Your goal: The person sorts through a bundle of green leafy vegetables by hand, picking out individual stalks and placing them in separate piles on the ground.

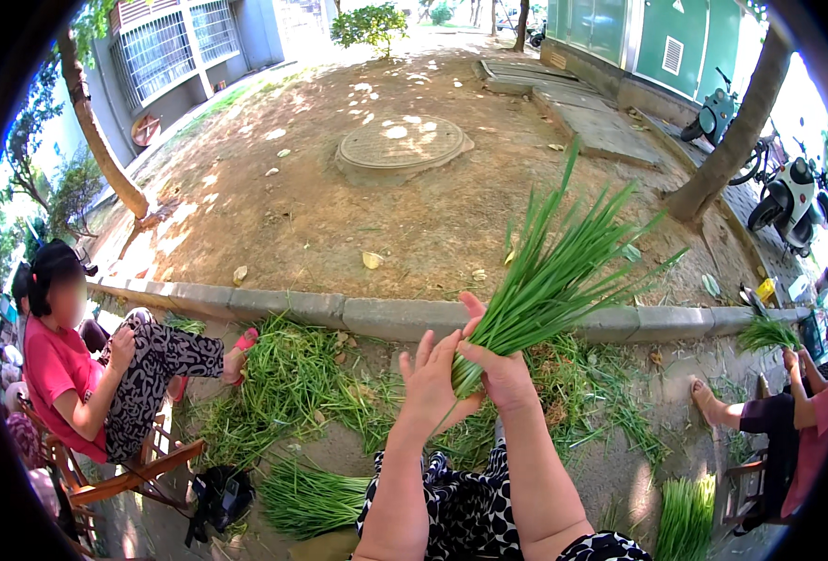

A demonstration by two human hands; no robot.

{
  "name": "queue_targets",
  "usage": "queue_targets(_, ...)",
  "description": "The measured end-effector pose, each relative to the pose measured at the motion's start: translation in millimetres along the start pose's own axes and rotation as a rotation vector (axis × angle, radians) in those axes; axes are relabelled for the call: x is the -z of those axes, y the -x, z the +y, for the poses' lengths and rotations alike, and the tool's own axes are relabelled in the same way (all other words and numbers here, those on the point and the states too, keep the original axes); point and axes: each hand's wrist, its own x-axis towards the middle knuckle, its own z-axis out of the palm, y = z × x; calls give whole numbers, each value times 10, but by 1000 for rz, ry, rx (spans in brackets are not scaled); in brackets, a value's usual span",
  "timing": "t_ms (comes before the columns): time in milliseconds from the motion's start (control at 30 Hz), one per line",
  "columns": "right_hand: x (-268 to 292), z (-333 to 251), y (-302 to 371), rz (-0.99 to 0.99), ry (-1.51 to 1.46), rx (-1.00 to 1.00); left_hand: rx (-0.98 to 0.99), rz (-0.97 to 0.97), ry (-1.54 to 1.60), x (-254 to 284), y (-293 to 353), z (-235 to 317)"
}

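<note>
A thick bunch of long green chives (556,266) slants up and away to the right, its leaf tips fanned out. My right hand (505,376) is closed around its lower part, thumb across the near side. Against the stem ends rests my left hand (430,381), fingers stretched and spread, thumb reaching below the bundle's base. A single thin blade hangs under the bundle beside that hand. Part of each hand's grip is hidden by the leaves.
Loose green trimmings (288,383) litter the pavement along the stone curb (376,316). Chive bundles (311,497) lie near my knees and at lower right (685,519). A person in pink (72,374) sits left by a black bag (217,505); another at right holds greens (767,331).
</note>
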Motion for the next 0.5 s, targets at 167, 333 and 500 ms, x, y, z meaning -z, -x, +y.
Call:
queue_targets(167, -73, 136, 34, -42, 279, 60, -4, -47, 117, 76, -54, -25)
queue_targets(333, -64, 109, 15, -85, 306, 15, -21, 135, 816, -138, -146, -93)
queue_targets(500, -48, 124, -30, -127, 315, 82, 345, 23, 1661, -297, -244, -99)
